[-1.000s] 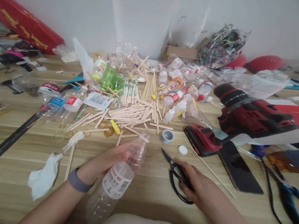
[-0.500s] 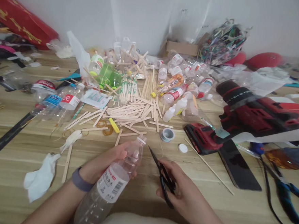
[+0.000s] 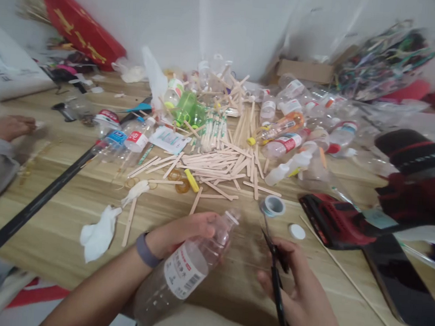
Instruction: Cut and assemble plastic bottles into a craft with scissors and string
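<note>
My left hand (image 3: 198,231) is wrapped round the upper part of a clear plastic bottle (image 3: 183,272), which is tilted with its uncapped neck pointing up and to the right. A white label with a barcode faces me, and the bottle's base is near my body. In my right hand (image 3: 298,283) is a pair of black scissors (image 3: 276,281), blades pointing away from me and slightly parted. The scissor tips are to the right of the bottle's neck, apart from it. A white cap (image 3: 296,231) and a grey tape roll (image 3: 273,205) lie just beyond the scissors.
Wooden sticks (image 3: 217,164) are heaped mid-table, with plastic bottles (image 3: 286,140) behind them. At right are a red and black power drill (image 3: 332,220) and a phone (image 3: 406,285). Another person's hand (image 3: 9,127) rests at the left edge. A crumpled tissue (image 3: 99,234) lies nearer me.
The view has swung left, bringing another person's hand and sleeve into sight. My right hand has turned the scissors, and their blades are now opened apart. The bottle remains in my left hand.
</note>
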A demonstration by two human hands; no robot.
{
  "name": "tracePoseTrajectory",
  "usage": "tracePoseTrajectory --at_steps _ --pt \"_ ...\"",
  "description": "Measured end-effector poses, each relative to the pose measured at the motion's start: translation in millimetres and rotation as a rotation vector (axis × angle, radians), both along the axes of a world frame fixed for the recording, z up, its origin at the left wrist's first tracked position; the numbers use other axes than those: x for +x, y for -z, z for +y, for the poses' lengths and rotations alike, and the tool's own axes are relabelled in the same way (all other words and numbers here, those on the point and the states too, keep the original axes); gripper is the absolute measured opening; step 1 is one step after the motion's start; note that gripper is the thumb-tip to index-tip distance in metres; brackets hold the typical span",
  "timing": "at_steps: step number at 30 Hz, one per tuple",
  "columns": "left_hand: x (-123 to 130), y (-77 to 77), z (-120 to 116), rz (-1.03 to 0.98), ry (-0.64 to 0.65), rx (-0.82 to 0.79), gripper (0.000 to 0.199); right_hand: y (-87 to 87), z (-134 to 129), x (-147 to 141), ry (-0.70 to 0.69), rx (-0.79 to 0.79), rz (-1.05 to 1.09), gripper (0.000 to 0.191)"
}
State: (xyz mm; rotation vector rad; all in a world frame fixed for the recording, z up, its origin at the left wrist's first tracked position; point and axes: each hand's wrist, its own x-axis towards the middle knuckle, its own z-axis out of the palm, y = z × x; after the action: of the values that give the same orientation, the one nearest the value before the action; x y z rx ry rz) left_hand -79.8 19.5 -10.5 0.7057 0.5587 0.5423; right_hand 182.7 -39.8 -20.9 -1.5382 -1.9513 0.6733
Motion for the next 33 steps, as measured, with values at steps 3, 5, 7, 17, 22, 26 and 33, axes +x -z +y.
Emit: tracePoseTrajectory --at_steps 3,5,7,17,22,26,33 --pt "-1.0 -1.0 3.0 0.166 0.005 0.102 0.051 12.6 8.0 10.8 0.000 0.078 -0.119 0.038" --pt "-2.3 -3.6 5.5 0.362 0.028 0.272 0.049 22.2 13.1 19.4 -0.046 0.138 -0.193 0.042" --pt "-3.0 -8.0 6.7 0.539 0.052 0.447 0.051 29.0 15.1 25.6 -0.064 0.195 -0.269 0.045" --pt "0.5 -20.2 0.5 0.917 0.073 0.822 0.050 -6.0 18.3 37.0 0.172 0.340 -0.518 0.042" --pt "1.4 -18.8 1.5 0.952 0.057 0.809 0.048 0.6 36.3 70.1 0.257 0.289 -0.608 0.052" --pt "2.2 -21.2 1.0 0.986 -0.047 0.843 0.044 11.5 46.8 66.9 0.251 0.195 -0.607 0.042" --pt "4.1 -29.9 1.2 0.922 -0.282 0.856 0.027 -11.8 50.1 40.0 0.164 0.153 -0.498 0.031"
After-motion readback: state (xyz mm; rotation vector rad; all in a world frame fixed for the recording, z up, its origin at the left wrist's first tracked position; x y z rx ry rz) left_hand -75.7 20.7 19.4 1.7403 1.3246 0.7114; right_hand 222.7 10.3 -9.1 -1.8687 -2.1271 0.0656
